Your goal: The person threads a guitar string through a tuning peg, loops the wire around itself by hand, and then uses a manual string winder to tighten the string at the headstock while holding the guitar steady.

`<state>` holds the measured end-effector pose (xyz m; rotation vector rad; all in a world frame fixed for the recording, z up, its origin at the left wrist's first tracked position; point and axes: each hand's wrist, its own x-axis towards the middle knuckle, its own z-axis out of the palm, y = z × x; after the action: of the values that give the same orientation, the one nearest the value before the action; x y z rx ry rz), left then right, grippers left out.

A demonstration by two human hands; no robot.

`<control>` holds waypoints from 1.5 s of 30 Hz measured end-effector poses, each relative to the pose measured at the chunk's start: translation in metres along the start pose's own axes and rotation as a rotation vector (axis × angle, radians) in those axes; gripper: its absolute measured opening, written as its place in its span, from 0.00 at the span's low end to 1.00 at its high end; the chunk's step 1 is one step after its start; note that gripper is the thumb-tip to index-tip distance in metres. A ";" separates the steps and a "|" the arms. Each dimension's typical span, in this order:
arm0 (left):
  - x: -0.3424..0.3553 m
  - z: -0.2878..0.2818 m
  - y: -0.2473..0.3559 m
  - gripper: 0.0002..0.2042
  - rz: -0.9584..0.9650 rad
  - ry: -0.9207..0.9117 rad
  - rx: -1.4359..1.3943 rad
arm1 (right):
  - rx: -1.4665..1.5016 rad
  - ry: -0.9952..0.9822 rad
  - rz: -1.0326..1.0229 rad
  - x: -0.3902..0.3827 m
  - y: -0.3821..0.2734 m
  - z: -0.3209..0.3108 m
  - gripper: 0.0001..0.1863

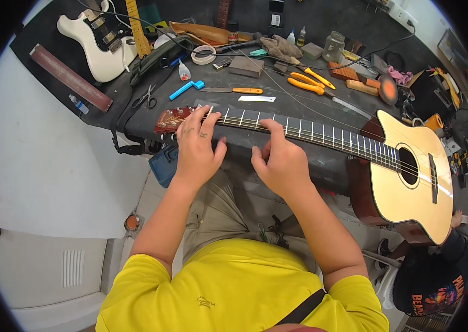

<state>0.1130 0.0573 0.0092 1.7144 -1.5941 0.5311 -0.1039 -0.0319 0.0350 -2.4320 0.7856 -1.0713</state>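
An acoustic guitar (397,205) with a pale top lies face up along the bench's near edge, its headstock (168,119) to the left and its body to the right. My left hand (196,145) rests over the nut end, fingers stretched and apart on the strings, thumb off to the near side. Farther along the neck (322,133), my right hand (285,160) touches the strings with its index fingertip. Its other fingers are curled under and partly hidden, and the thumb stands apart. I see nothing held in either hand.
Beyond the neck lie a blue string winder (186,89), an orange-handled blade (245,90), a steel ruler (257,99), scissors (145,98) and orange-handled pliers (305,83). A white electric guitar (93,47) lies far left. Another person (436,276) is at lower right.
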 end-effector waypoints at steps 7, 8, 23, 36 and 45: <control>0.001 0.001 0.006 0.31 -0.066 0.079 -0.086 | -0.017 -0.044 0.104 -0.003 0.013 0.014 0.34; 0.003 -0.002 0.009 0.31 -0.047 0.068 -0.022 | -0.016 -0.050 0.105 -0.005 0.015 0.017 0.34; 0.008 -0.004 0.010 0.29 -0.104 0.015 -0.019 | 0.013 0.071 -0.029 -0.008 0.023 0.030 0.40; -0.048 -0.056 -0.089 0.13 -0.362 0.033 0.179 | 0.206 -0.010 0.069 -0.012 0.018 0.023 0.33; -0.049 -0.039 -0.099 0.13 -0.765 0.090 -0.143 | 0.140 -0.001 0.059 -0.003 0.011 0.018 0.37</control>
<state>0.2088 0.1159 -0.0230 1.9757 -0.7844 0.1015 -0.0956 -0.0370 0.0158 -2.2786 0.7504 -1.0662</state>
